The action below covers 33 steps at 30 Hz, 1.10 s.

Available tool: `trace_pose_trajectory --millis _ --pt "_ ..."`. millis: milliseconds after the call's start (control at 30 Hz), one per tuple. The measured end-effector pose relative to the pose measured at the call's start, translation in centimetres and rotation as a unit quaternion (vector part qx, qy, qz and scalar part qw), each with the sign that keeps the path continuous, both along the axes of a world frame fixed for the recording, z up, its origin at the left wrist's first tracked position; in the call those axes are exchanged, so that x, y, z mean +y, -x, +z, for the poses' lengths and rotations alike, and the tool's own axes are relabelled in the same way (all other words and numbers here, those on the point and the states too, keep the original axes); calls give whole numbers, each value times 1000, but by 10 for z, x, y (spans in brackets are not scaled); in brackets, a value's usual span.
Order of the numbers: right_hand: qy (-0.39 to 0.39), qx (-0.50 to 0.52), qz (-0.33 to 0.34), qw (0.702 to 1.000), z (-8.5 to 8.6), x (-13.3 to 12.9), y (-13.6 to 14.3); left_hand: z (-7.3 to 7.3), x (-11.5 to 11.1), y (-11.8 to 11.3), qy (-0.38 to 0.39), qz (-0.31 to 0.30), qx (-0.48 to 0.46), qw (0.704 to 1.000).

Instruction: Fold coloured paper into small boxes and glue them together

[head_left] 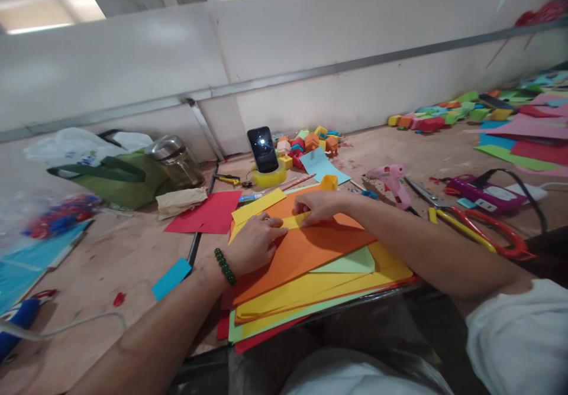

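Note:
A narrow yellow paper strip [293, 222] lies across an orange sheet [306, 252] on a stack of coloured paper. My left hand [252, 242], with a green bead bracelet at the wrist, has its fingers closed on the strip's left end. At the other end, my right hand [320, 207] pinches the strip with curled fingers. Another yellow strip [258, 207] rests just beyond my left hand. Behind my right hand stands a small folded yellow paper piece [329, 183]. Yellow sheets [284, 301] show under the orange one.
A phone [263, 148] leans upright at a yellow tape roll [269, 175], near folded paper pieces [313, 142]. To the right lie a pink glue gun [391, 183], scissors [479, 229] and a purple power strip [490, 194]. A green bag [115, 182] and glass bottle [177, 161] stand left.

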State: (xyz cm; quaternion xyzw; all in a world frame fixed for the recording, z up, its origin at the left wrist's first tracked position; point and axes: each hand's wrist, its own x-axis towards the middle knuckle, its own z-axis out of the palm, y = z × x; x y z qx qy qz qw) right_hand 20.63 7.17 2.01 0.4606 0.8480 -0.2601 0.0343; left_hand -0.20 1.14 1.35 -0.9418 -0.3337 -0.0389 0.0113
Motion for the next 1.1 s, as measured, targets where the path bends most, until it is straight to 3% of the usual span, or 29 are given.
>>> trace_pose_trajectory --millis 533,800,1100 --pt "44 -31 16 998 4 15 -26 -2 2 3 32 18 -15 999" --pt "25 -12 32 999 -4 21 -32 -3 1 4 30 21 -19 999" --pt "10 -2 38 999 7 8 -24 -6 7 -1 40 44 -91 994"
